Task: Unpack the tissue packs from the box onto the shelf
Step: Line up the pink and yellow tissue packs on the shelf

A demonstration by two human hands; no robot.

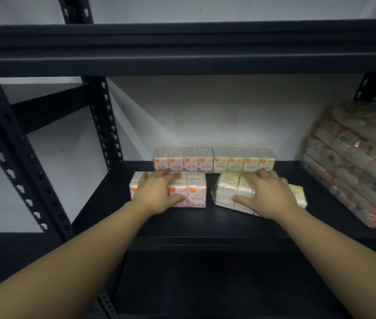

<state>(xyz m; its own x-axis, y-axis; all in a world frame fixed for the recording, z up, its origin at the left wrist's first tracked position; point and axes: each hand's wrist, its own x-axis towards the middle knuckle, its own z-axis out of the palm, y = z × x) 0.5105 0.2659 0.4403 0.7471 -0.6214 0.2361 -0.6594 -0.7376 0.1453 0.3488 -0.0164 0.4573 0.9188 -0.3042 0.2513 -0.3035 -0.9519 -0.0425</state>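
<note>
The left hand point(157, 192) lies over the top of a pink tissue pack point(182, 192), fingers spread across it and thumb down its front face, clasping it. The right hand point(266, 194) holds a yellow tissue pack point(230, 192) the same way, thumb pressed to the near side. Both packs sit on the black shelf point(205, 222), toward its front, a gap between them. The pink one runs left to right, square to the shelf edge, label facing out. The yellow one is skewed, its left end swung nearer the front. Behind them, against the back wall, a pink row point(183, 160) and a yellow row point(244, 161) stand end to end, long axes also left to right. At the far right rests a large plastic-wrapped bundle point(354, 162) of packs.
</note>
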